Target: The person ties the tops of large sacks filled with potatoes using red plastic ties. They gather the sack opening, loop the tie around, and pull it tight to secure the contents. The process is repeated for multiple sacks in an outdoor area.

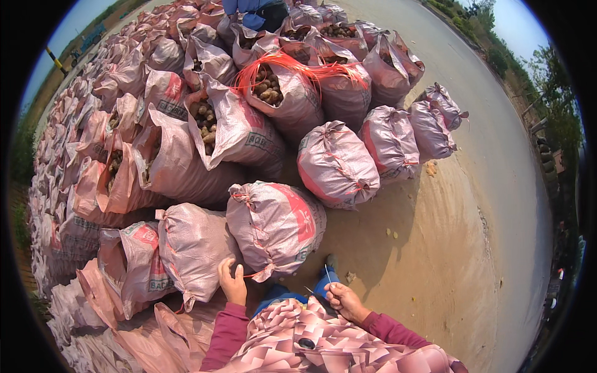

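Note:
My left hand [232, 282] has its fingers apart beside the lower edges of two tied woven plastic sacks, the left one [198, 249] and the right one [275, 226]. Red twine closes the right sack's gathered mouth. In my right hand [345, 298], near my body, is a thin metal needle [328, 274] that points up from between thumb and fingers. Another thin tip shows just left of that hand; what it belongs to cannot be told. A bundle of red plastic twine [298, 65] lies across open sacks of round brown tubers or roots [268, 91].
More tied sacks [338, 163] stand in a row at the upper right. Open sacks [172, 158] crowd the left, with a wide pile behind them. Loose sacks [158, 342] lie at the lower left. A person in blue [254, 14] is at the top. A paved road [508, 163] curves along the right.

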`<act>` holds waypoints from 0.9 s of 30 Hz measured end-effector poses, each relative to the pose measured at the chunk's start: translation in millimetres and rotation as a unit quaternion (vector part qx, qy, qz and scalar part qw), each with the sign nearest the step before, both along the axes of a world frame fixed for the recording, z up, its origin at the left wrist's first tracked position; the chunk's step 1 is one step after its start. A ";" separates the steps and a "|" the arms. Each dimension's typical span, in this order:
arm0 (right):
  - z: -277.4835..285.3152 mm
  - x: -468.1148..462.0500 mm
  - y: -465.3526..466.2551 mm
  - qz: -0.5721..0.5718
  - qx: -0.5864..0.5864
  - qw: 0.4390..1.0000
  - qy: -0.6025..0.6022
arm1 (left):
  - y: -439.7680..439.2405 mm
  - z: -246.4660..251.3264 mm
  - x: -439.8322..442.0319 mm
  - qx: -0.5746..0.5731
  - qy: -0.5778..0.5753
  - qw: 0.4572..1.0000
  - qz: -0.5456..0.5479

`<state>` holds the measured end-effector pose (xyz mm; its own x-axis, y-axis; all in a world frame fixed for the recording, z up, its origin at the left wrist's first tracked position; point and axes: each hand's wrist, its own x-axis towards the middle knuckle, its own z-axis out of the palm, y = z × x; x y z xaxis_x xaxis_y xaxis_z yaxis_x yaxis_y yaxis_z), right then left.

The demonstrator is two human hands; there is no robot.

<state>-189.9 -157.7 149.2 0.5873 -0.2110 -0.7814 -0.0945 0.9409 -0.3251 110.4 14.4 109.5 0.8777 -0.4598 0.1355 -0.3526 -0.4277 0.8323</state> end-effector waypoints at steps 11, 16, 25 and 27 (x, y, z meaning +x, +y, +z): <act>-7.4 -191.5 -188.6 -0.137 -0.139 0.976 0.096 | -263.3 -7.5 -123.1 -0.063 0.087 0.990 -0.086; -9.9 -224.6 -279.2 -0.119 -0.163 0.974 0.108 | -310.0 0.3 -167.9 -0.033 -0.001 0.996 -0.083; -13.5 -148.9 -398.3 -0.052 -0.231 0.972 -0.004 | -381.1 -39.4 -125.2 -0.030 0.106 0.994 0.013; -18.5 -141.1 -417.8 -0.010 -0.255 0.966 0.039 | -418.4 -47.4 -108.5 -0.046 0.126 0.991 0.014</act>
<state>-331.0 -575.5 130.7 0.5222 -0.5905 -0.6154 -0.1218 0.6625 -0.7391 1.9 -403.9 62.1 0.9014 -0.4301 -0.0493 -0.1170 -0.3518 0.9287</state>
